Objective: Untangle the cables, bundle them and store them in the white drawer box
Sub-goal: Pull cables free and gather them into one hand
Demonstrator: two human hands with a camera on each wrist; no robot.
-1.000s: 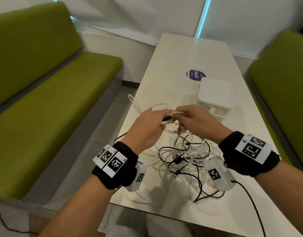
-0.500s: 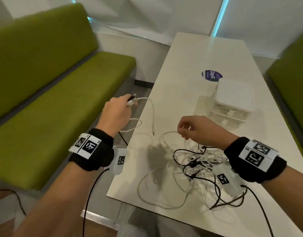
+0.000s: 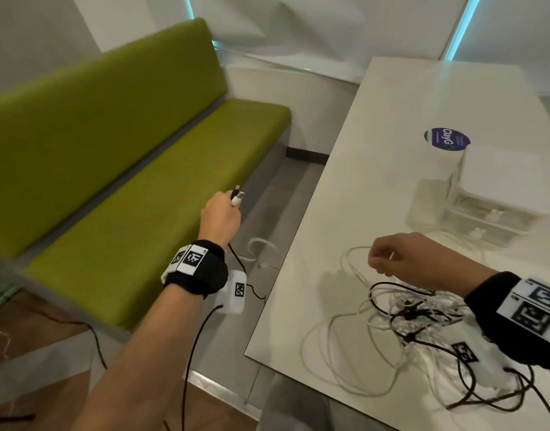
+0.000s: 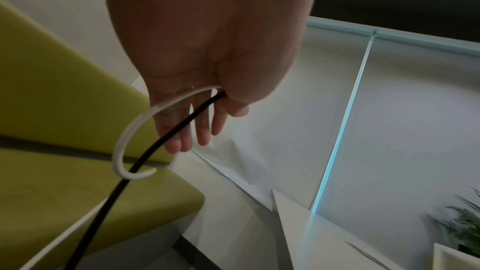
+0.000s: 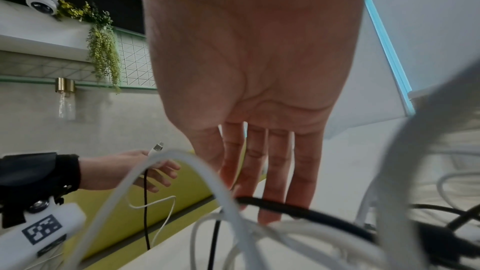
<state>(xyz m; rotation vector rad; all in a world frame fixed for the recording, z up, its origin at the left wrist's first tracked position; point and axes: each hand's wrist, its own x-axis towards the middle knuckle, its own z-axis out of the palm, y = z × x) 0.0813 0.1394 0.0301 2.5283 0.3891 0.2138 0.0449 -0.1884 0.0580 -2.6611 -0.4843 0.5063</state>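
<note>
Head cam: left hand (image 3: 219,217) is gripping a thin white cable (image 3: 237,200) and thin black cable (image 4: 166,132) out left of the white worktop (image 3: 376,150), right hand (image 3: 404,255) is pinching a white loop (image 3: 357,247); wrist cams: both cables are running back right to the tangled pile (image 5: 285,229).

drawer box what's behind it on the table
A round purple sticker lies on the table just behind the drawer box. The box's corner covers the sticker's near edge. What lies against its back is hidden.
</note>
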